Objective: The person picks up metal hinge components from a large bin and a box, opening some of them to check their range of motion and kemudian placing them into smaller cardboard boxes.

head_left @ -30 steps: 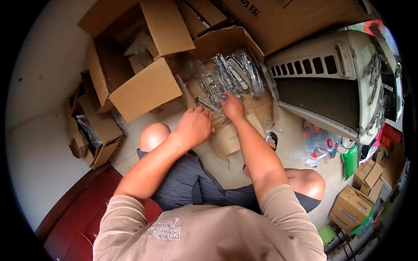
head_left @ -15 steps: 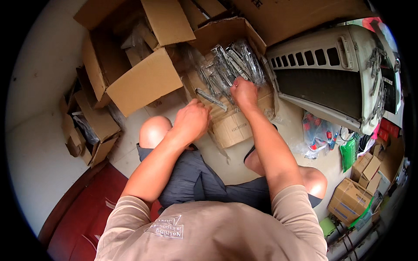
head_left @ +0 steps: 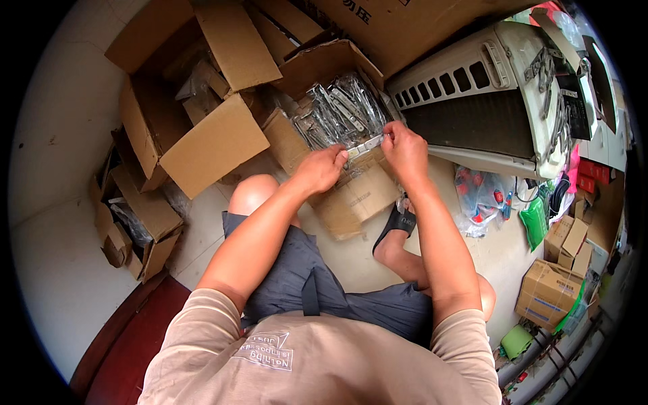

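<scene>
A slim, silvery metal bar [head_left: 365, 146] spans the gap between my hands, level with the front of an open cardboard box [head_left: 364, 192]. My left hand [head_left: 319, 169] pinches its left end between thumb and fingers. At the other end, my right hand [head_left: 406, 150] has its fingers closed on the bar. Just beyond my hands, several similar jointed metal strips [head_left: 337, 108], some in clear plastic wrap, lie heaped inside the box. The bar's exact kind is too small to make out.
A larger open box [head_left: 212, 145] stands at the left, with a smaller torn box [head_left: 145, 216] beside it. A grey-white slatted appliance [head_left: 466, 101] borders the work box on the right. Clear bags [head_left: 479, 196] lie on the floor beyond my right forearm.
Both hands have come to a metal bar at the box front, holding it between them. A loose strip at the box's near left no longer shows there. The whole view has shifted slightly.
</scene>
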### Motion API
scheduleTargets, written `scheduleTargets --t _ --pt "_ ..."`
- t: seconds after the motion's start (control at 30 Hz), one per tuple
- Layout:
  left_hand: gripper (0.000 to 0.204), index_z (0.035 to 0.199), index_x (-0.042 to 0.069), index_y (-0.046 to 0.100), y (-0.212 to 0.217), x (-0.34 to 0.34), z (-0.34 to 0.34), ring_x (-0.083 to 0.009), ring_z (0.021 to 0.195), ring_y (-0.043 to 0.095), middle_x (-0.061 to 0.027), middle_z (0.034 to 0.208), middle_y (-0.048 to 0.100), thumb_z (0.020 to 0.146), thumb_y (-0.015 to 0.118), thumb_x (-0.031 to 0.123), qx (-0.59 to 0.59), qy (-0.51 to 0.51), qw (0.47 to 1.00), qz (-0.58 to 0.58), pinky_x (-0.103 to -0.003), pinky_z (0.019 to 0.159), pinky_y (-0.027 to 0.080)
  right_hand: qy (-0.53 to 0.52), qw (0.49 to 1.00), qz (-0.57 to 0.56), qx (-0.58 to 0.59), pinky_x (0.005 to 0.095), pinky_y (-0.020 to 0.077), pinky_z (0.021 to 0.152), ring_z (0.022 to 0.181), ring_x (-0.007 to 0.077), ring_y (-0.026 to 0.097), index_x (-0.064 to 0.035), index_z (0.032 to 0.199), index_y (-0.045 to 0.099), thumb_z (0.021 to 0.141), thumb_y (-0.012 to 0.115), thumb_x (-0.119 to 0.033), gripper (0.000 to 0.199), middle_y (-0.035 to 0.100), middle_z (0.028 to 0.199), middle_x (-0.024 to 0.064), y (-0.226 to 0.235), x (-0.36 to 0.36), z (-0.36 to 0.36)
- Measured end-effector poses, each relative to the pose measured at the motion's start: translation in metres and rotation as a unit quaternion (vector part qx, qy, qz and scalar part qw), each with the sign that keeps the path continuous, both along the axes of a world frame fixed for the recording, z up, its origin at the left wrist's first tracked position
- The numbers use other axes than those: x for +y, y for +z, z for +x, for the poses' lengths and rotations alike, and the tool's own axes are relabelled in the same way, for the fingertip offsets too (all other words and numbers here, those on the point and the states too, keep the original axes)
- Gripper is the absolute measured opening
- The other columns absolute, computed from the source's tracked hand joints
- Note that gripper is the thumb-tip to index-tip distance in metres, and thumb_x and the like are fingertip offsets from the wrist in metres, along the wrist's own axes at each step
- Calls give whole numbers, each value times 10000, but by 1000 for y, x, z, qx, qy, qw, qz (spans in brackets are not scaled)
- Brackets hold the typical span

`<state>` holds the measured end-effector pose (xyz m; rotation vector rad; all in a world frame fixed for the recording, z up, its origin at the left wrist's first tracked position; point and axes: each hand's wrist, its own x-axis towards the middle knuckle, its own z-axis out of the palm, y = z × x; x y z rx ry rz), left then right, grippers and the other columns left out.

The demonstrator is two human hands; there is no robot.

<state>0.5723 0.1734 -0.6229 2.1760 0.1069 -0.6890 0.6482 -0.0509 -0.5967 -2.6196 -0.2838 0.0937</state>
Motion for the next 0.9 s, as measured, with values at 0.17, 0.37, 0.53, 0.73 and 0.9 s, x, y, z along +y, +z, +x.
scheduleTargets --t 0.17,0.37,0.53,0.73,0.9 --pt "488 1507 51 530 -1 -6 6 -254 1174 703 -135 1276 718 1145 502 377 235 94 922 -294 -375 985 561 -4 998 62 -6 482 597 801 886 398 741 -80 1019 732 906 740 -114 118 768 966 178 -5 12 -9" --pt "399 1506 93 541 9 -4 16 -176 1149 684 -77 1294 690 1156 500 281 320 129 827 -444 -337 982 572 -72 975 209 29 379 606 780 843 265 781 -30 1136 748 972 738 -142 199 792 963 149 23 28 -7" --pt "444 1548 63 499 11 -5 24 -169 1156 673 -73 1327 665 1150 512 261 284 153 737 -594 -365 1037 579 -183 921 331 96 310 581 822 888 159 736 -1 1185 739 1023 714 -201 259 792 1029 114 29 20 -9" --pt "522 1591 53 445 12 -8 29 -176 1182 657 -64 1344 652 1143 523 308 202 150 665 -703 -372 1100 544 -149 942 283 100 349 572 868 982 195 724 -14 1250 724 1024 718 -235 317 763 1098 119 46 24 -37" --pt "538 1582 51 439 31 -23 19 -214 1237 647 -92 1355 653 1111 594 259 174 191 638 -726 -399 1133 524 -69 973 216 30 354 587 841 941 207 714 -20 1292 689 918 834 -202 440 707 1128 106 69 34 -62"
